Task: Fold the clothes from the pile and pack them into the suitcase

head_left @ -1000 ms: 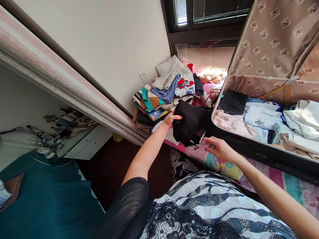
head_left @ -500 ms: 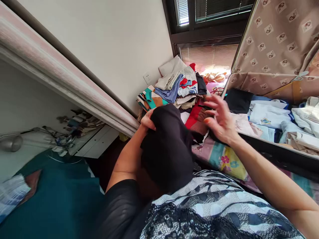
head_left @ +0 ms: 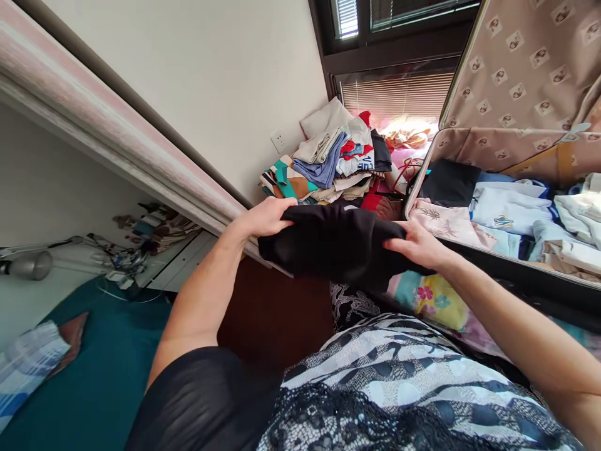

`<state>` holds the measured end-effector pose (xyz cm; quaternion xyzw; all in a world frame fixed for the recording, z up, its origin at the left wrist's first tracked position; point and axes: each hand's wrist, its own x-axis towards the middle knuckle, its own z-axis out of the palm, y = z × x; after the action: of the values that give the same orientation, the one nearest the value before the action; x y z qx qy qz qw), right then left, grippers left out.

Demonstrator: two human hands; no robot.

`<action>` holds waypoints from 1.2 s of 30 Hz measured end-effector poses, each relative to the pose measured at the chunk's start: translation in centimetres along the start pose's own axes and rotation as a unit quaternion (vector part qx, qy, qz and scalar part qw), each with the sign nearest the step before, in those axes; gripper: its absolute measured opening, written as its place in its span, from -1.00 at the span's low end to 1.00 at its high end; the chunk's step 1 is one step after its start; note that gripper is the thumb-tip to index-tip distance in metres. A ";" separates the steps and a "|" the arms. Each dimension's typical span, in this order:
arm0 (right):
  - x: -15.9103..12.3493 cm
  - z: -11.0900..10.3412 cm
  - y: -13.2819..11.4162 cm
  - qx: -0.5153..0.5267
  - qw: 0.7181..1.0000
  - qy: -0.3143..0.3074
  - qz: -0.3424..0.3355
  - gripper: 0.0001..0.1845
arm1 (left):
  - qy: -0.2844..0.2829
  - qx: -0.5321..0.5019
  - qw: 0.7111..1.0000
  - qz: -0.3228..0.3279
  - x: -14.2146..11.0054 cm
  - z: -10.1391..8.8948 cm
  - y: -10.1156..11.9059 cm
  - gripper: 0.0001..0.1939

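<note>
Black-walled and lined with pinkish-beige printed fabric, one large suitcase (head_left: pixel 500 144) stands open on the right of my remote feed, resting on a pink, teal and yellow floral cloth (head_left: pixel 436 297). Inside I log a layer of clothing: a black folded piece (head_left: pixel 449 181) at the far left, a white piece with a small blue-and-yellow emblem (head_left: pixel 511 203) beside it, a pale pink piece with a leaf-like print (head_left: pixel 448 220) at the near-left corner, cream-coloured pieces (head_left: pixel 582 210) toward the right edge of view. Next in size: a tall, mixed-colour heap of cloth items (head_left: pixel 323 170) outside the suitcase, to its left, partly folded, partly crumpled. Then the item in hand: a plain black garment of soft fabric (head_left: pixel 328 244), held up in front of the heap, just left of the suitcase's near-left corner; garment type I cannot tell. Smallest: the left hand (head_left: pixel 265 219) pinches its upper left edge between thumb and fingers; the right hand (head_left: pixel 416 244) pinches its right end likewise, the cloth spread between them. Progress, my judgement: part-way. Done: several folded pieces already in the suitcase. Open: the black garment, not yet neatly folded, and perhaps the heap; how much of it counts, I cannot tell.
</note>
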<state>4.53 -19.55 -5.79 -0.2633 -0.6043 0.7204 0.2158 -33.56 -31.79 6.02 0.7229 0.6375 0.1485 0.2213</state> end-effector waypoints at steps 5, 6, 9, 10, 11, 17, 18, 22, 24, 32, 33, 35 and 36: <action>2.5 -1.2 -5.4 -0.118 0.987 -0.022 -0.103 -0.75 | 0.018 -0.183 0.983 -0.011 -0.4 1.3 -0.3 -0.66; 3.1 -1.1 -5.8 -0.147 0.982 -0.034 -0.114 -0.77 | 0.015 -0.169 0.985 -0.024 -0.4 1.3 -0.5 -0.69; 4.6 -1.0 -6.3 -0.178 0.976 -0.032 -0.120 -0.81 | 0.061 -0.154 0.984 -0.069 -0.9 0.5 -0.9 -0.72; 5.0 -1.1 -6.2 -0.165 0.979 -0.026 -0.118 -0.80 | 0.059 -0.174 0.980 -0.080 -1.4 0.0 -0.9 -0.70; 5.2 -1.3 -6.2 -0.152 0.982 -0.026 -0.110 -0.80 | 0.037 -0.196 0.976 -0.091 -2.0 -0.7 -0.6 -0.66; 6.1 -1.2 -4.4 -0.058 0.994 -0.089 -0.018 -0.73 | -0.095 -0.260 0.952 -0.130 -4.3 -5.8 4.3 -0.52; 6.1 -0.9 -3.8 -0.029 0.996 -0.088 0.002 -0.71 | -0.090 -0.267 0.950 -0.136 -4.3 -6.6 5.2 -0.49; 5.9 1.0 -0.6 0.077 0.987 -0.104 0.097 -0.61 | -0.019 -0.282 0.947 -0.154 -3.3 -8.6 7.7 -0.48; 5.7 2.0 1.2 0.122 0.980 -0.105 0.118 -0.56 | -0.050 -0.284 0.947 -0.141 -2.7 -9.2 8.3 -0.49; 6.0 3.0 4.5 0.139 0.980 -0.040 0.135 -0.71 | 0.115 -0.293 0.942 -0.120 1.3 -10.5 5.5 -0.55; 6.4 2.7 4.5 0.124 0.983 -0.012 0.133 -0.75 | 0.110 -0.291 0.944 -0.113 2.0 -10.2 4.9 -0.56; 7.4 2.0 4.2 0.094 0.987 0.036 0.129 -0.81 | 0.057 -0.282 0.952 -0.101 3.1 -9.2 4.5 -0.56; 7.8 1.6 3.9 0.083 0.988 0.050 0.122 -0.79 | 0.030 -0.279 0.955 -0.097 3.4 -8.3 4.8 -0.55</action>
<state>-2.48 -16.56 -10.29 -0.3523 -0.4944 0.7746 0.1774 -33.08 -27.79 15.38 0.5626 0.6438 0.3197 0.4084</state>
